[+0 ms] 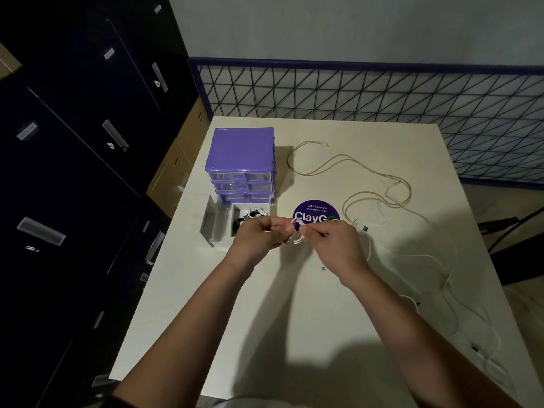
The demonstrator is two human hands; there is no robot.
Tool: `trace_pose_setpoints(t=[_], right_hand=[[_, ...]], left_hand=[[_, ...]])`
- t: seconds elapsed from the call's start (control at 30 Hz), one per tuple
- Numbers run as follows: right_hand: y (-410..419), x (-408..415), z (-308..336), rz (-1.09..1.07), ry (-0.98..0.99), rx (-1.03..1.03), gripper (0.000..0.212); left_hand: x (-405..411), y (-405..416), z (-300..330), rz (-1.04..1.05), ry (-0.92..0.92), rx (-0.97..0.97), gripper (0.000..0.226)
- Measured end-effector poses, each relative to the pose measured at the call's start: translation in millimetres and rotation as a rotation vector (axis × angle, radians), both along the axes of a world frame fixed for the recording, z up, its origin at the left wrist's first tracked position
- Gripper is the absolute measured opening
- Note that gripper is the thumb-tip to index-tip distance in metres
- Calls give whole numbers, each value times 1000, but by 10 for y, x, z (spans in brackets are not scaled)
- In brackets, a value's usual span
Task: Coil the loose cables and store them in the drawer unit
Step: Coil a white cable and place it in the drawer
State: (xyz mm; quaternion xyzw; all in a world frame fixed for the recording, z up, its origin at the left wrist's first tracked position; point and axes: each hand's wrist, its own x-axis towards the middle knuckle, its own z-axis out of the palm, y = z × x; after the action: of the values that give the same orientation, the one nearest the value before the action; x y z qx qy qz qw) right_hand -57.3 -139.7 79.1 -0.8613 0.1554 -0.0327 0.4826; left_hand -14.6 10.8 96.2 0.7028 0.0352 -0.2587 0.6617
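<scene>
Fingertips of both hands pinch a thin white cable [295, 236], small loops of it showing between them. Left hand [255, 235] grips the coil side; right hand [332, 242] pinches the strand just beside it, fingers curled. Both hover above the white square table [265, 304], just in front of the purple plastic drawer unit [242, 160].

Rest of the white cable trails off to the right of the unit and toward the near table edge, slack, in wide bends. One clear drawer [250, 220] is pulled out at the foot of the unit; dark and white coiled items lie inside, kind not clear. A second pale tray-like piece stands just left of that drawer. A beige loose cable [347, 163] lies uncoiled to the right of the unit, one white USB plug [365, 228] near the hands.

Risks, judged:
- Loops are small and held only by pinch; a slip would let the springy strand unwind.
- Long slack tail may snag on the beige cable or drag its plug, since the two lie close.
- Tail near the table edge could slide off and pull.

Writing: round purple sticker [312, 213] right of the open drawer reads "Let's keep our pantries clean" and "ClayG", remainder hidden by the hands.
</scene>
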Motion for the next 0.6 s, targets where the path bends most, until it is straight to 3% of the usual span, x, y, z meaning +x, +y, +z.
trace_pose_setpoints(t=[0.17,0.33,0.6], right_hand=[[39,-22,30,9,54,196,17],[32,2,64,31,41,258,19],[51,-25,107,12,24,262,24]], left_hand=[[-21,-43,-12,105,4,-92,12],[-75,-85,-87,238,-40,-126,15],[-111,-116,-149,287,-129,-100,16]])
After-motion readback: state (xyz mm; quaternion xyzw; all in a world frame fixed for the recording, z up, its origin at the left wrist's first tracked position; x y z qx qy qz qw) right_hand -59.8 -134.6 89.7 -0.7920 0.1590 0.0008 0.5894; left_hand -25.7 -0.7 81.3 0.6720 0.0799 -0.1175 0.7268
